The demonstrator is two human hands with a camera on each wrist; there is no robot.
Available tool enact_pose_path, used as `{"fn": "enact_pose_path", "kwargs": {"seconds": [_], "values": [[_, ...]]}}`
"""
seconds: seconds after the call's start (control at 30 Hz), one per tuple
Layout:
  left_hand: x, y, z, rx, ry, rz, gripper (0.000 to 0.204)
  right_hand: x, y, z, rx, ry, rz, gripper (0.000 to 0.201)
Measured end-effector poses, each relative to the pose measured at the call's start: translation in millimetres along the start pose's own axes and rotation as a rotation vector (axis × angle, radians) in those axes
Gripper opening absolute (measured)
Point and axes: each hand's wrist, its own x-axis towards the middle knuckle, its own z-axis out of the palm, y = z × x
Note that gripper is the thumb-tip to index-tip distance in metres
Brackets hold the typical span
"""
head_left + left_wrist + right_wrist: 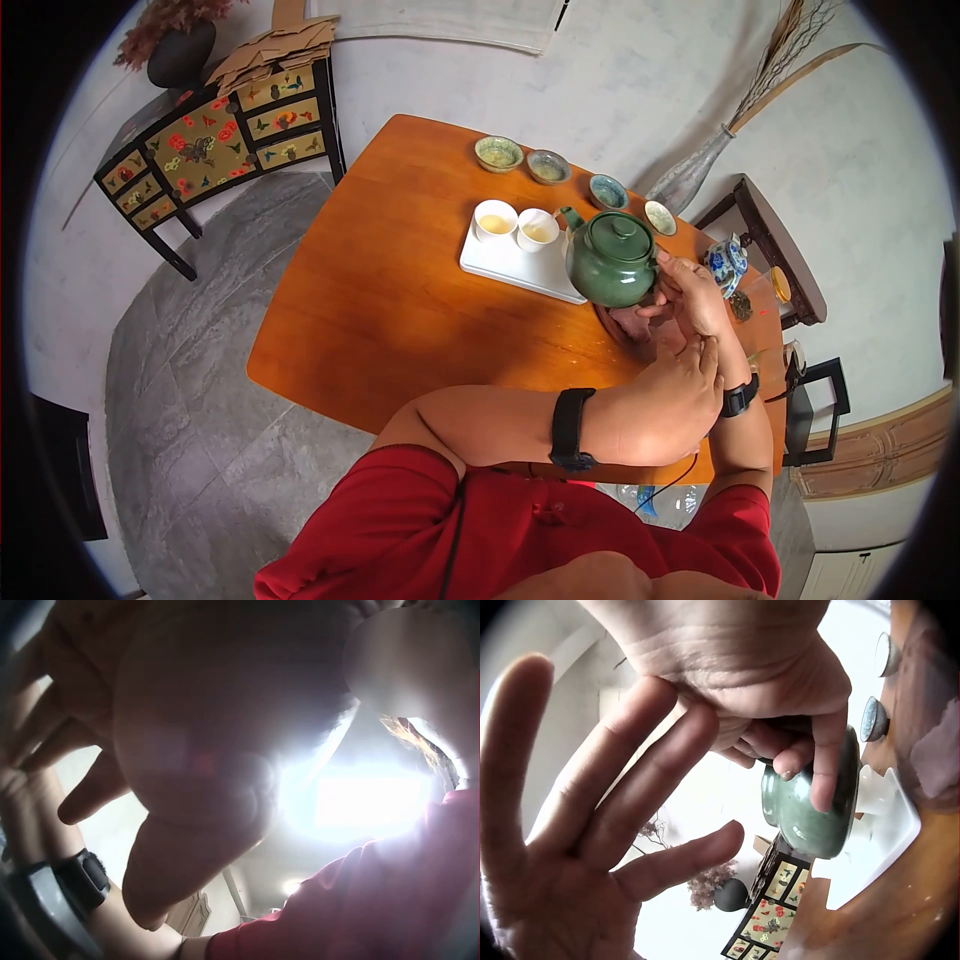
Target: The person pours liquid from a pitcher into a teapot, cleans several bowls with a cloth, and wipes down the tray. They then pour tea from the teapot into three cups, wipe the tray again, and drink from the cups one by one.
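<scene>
My right hand (690, 290) grips the handle of a green lidded teapot (612, 262), whose spout points toward two white cups. In the right wrist view, the fingers of the right hand curl beside the teapot (817, 817). The left cup (495, 220) and the right cup (538, 231) hold pale yellow liquid and stand on a white tray (500, 262). My left hand (665, 400) reaches across, its fingertips touching the right wrist. Seen from the right wrist, the left hand (577, 847) has its fingers extended and spread, with nothing in it.
Several small glazed bowls (498, 153) line the wooden table's (350, 290) far edge. A blue-and-white porcelain jar (726, 264) stands at the right. Beneath the teapot lies a pinkish cloth (632, 322). Beyond the table are a grey vase (690, 172) and a painted cabinet (200, 150).
</scene>
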Motion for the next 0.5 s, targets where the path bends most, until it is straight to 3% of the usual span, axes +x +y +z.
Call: {"fn": "enact_pose_path", "kwargs": {"seconds": [0.33, 0.5], "values": [[-1.7, -5.9, -11.5, 0.042, 0.022, -0.002, 0.061, 7.4, -6.9, 12.4, 0.091, -0.103, -0.067, 0.036], [-1.1, -12.4, -27.3, -0.024, 0.026, -0.036, 0.056, 15.1, -15.4, 25.9, 0.004, -0.132, -0.06, 0.037]]}}
